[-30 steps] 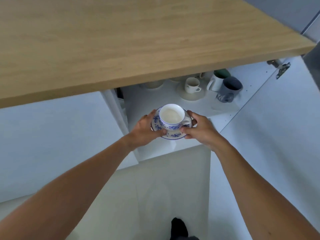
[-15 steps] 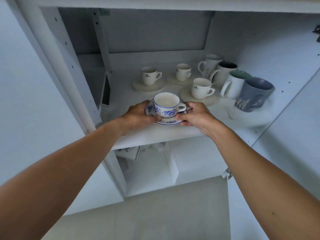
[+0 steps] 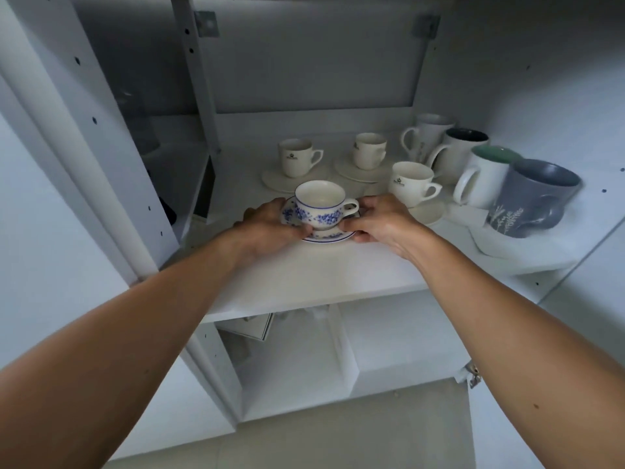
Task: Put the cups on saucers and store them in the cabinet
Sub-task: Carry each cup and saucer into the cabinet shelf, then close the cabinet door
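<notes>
A white porcelain cup with blue flower print point(image 3: 319, 206) stands upright on its matching blue-rimmed saucer point(image 3: 329, 235), handle pointing right, at the near middle of the white cabinet shelf point(image 3: 321, 279). The left hand point(image 3: 270, 225) grips the saucer's left edge, fingers curled round the rim. The right hand point(image 3: 382, 221) pinches the right edge between thumb and fingers. Whether the saucer touches the shelf or sits just above it cannot be told. Farther back stand three cream cups on plain saucers point(image 3: 297, 158). At the far right four mugs crowd together, the nearest a grey mug with a plant print point(image 3: 531, 198), tilted to the left.
</notes>
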`<state>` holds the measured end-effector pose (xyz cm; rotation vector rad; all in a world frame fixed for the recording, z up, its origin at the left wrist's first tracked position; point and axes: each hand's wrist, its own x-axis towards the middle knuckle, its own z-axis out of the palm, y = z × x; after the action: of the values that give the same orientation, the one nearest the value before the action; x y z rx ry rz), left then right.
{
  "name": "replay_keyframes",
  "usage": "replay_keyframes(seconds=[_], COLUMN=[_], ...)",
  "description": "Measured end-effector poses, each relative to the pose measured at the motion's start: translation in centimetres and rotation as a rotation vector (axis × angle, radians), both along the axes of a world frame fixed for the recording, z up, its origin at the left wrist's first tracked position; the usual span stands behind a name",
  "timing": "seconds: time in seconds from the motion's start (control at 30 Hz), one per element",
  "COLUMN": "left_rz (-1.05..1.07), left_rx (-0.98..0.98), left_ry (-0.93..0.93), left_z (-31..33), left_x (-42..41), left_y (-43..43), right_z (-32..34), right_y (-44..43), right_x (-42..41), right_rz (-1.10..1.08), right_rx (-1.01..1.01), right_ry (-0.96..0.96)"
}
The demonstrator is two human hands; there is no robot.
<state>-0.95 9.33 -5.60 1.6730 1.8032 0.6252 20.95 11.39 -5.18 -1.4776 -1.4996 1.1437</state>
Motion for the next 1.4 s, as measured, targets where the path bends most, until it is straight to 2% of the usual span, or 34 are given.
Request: replay_keyframes(seconds=[0.4,0.63,0.77,0.93,1.13,1.4], left_rz=[0.018,0.041,0.034,0.005,-0.025,-0.13], left_rx=[-0.017,0.014,0.061,0.119,0.108,-0.144], left_ry=[0.002,0.099,0.116,0.157,0.322,0.336], left_z=[-0.2,0.6,1.4,2.7,5.4,17.2], left_x=[0.2,0.5,0.5,0.6,1.2,0.3], left_y=[1.6,0.2,-1.6,-4.6,-9.9,-18.8], right_z=[0.6,1.2,1.8,3.3,7.9,20.0], right_y=[1.6,0.3,-2.0,-5.7,-11.3,-21.9], right_x=[0.1,1.1,2.0,2.8,2.9,3.1], right_rz=[0.003,-0.026,-0.015,0.042,0.129,0.136], right_rx=[-0.008,-0.039,0.017,0.118,0.043,-0.201], right_ry=[-0.074,-0.107,-0.208,-0.438,-0.635,-0.752])
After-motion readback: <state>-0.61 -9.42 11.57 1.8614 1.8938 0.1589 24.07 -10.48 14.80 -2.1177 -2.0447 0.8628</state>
